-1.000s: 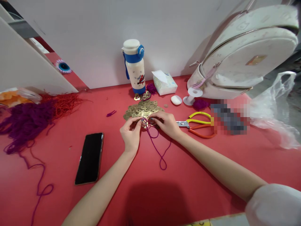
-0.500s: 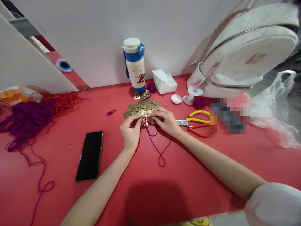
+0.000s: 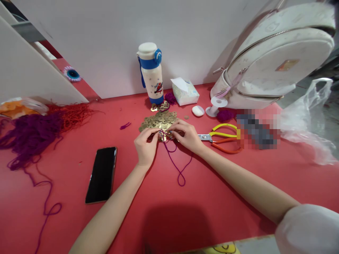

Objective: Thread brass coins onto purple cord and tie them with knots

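Between my hands runs a thin purple cord (image 3: 173, 161), whose slack hangs in a loop toward me on the red table (image 3: 127, 225). My left hand (image 3: 146, 145) pinches the cord between thumb and fingertips. Facing it, my right hand (image 3: 187, 135) is closed at the fingertips on the cord too; its finer grip is partly hidden. Just behind my fingers lies a heap of brass-coloured coins with holes (image 3: 158, 120). Whether a coin is caught in the cord at my fingertips is too small to tell.
Scissors (image 3: 225, 137) with yellow and orange handles lie right of my right hand. A phone (image 3: 102, 175) is at left, near purple yarn (image 3: 34, 134). Behind stand a bottle (image 3: 151, 76), tissue pack (image 3: 185, 92), white spool (image 3: 217, 105) and backpack (image 3: 275, 63).
My fingertips have come slightly apart, the right hand's fingers shifting a little on the cord. The slack loop has barely moved, and the other things lie as before.
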Motion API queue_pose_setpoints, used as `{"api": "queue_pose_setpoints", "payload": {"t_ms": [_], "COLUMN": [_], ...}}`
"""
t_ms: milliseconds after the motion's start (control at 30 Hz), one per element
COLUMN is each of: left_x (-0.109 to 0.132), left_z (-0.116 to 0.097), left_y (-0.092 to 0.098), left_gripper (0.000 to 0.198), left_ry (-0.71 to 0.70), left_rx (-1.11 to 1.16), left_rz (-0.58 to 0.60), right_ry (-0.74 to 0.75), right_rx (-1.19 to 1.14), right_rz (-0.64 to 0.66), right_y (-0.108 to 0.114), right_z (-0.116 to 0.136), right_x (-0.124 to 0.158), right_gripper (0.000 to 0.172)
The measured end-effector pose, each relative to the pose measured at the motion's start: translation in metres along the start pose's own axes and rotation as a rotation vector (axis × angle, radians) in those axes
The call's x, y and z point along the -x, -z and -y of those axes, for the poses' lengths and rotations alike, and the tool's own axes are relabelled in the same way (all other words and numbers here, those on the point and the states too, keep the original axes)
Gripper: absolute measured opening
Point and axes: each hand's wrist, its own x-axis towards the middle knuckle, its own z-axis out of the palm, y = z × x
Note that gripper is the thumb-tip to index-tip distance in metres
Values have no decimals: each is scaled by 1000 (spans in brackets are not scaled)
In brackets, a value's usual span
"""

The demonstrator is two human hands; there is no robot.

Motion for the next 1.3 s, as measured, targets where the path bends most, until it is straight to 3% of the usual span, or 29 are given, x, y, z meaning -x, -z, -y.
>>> {"api": "queue_pose_setpoints", "payload": {"t_ms": [133, 367, 833, 1300], "left_x": [-2, -3, -2, -2], "left_z": [0, 5, 6, 0], "left_y": [2, 2, 2, 2], "left_gripper": [12, 12, 11, 11], "left_ry": [-45, 51, 68, -4], "left_rx": [-66, -1, 13, -27], "left_rz": [-6, -16, -22, 3], "right_ry": [-2, 7, 60, 38], "right_rx": [4, 5, 23, 26], "right_rz": [-9, 5, 23, 26], "right_y": [0, 0, 1, 1], "right_z": [1, 1, 2, 3], "right_x": [0, 1, 1, 1], "right_gripper": [25, 24, 26, 21]}}
